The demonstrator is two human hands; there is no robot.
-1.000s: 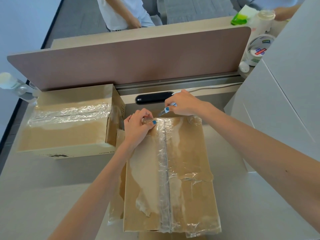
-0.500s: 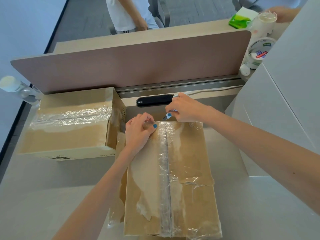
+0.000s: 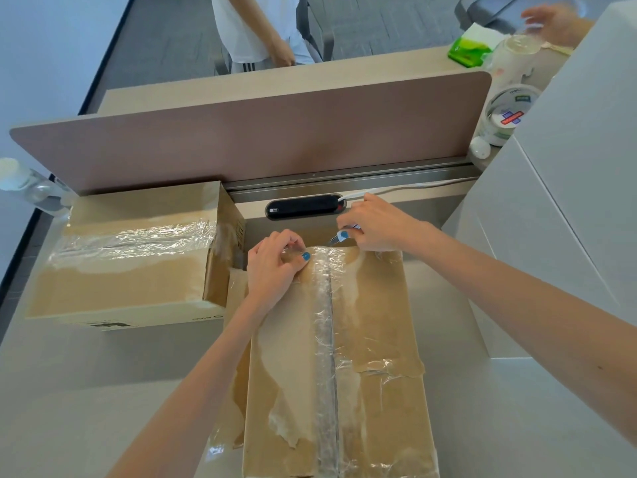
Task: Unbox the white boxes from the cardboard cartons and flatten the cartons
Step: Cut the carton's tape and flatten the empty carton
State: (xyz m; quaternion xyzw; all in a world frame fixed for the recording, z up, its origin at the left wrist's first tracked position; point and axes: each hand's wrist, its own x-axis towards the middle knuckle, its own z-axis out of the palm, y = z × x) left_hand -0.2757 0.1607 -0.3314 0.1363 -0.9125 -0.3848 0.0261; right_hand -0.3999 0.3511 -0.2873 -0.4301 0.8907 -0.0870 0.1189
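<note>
- Two hands work at the far end of the near carton (image 3: 344, 357). The right hand (image 3: 374, 224) is closed around a small cutter (image 3: 339, 237), its tip pointing at the far end of the tape seam (image 3: 325, 339). The left hand (image 3: 275, 267) rests on the carton top just left of the seam, fingers curled and pinching what looks like a loose bit of clear tape.
- Risk one: the left hand's fingertips lie close beside the cutter's tip. A slip of the blade toward the left would likely reach them.
- Risk two: a blade pushed too deep along the seam could score whatever lies under the flaps. No white boxes from inside the cartons are visible, so presumably they are still sealed within.
- Risk three: the tape is wrinkled and layered, and the paper skin is already torn in patches. The blade may snag and jump.
- Risk four: the carton is steadied at one corner only and could shift on the smooth desk (image 3: 103, 391) under a pull.
- Count: two cartons, both taped shut and neither flattened. The second carton (image 3: 131, 257) sits at the left, just beside the first.
- Count: one cutter, one power socket strip (image 3: 303, 207) with one white cable (image 3: 406, 188) plugged in, one desk divider (image 3: 258, 139).
- Count beyond the divider: one green tissue pack (image 3: 470, 50), and two other people partly in view.
</note>
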